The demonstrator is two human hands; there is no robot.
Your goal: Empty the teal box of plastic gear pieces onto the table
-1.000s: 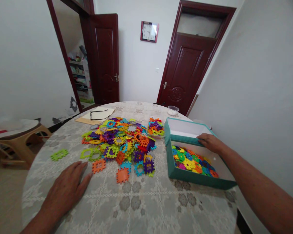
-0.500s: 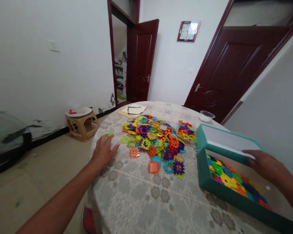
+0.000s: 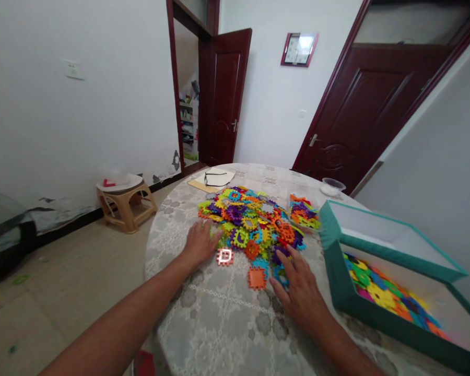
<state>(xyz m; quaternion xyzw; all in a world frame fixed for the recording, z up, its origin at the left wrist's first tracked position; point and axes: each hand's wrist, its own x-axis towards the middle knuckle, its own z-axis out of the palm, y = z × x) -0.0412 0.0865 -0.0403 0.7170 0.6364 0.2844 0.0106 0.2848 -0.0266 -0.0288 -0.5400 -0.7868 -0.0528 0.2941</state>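
A heap of colourful plastic interlocking pieces (image 3: 254, 222) covers the middle of the round table. My left hand (image 3: 200, 243) rests at the heap's left edge, fingers stretched over some green pieces. At the near right side of the heap, my right hand (image 3: 300, 282) lies with its fingers spread over purple and blue pieces, partly hiding them. Between the hands, an orange square piece (image 3: 257, 278) lies flat on the tablecloth. Another orange piece (image 3: 224, 256) with a shiny window lies close to my left hand.
A teal box (image 3: 339, 277) with its lid raised stands on the right, holding flower-shaped pieces (image 3: 379, 290). Behind the heap are a clear tray of pieces (image 3: 303, 211), a clear bowl (image 3: 332, 185) and glasses (image 3: 216, 179) on paper. A plastic stool (image 3: 127, 209) stands left.
My right hand has left the box lid and come left onto the heap's near side. My left hand has moved right, from the tablecloth to the heap's edge.
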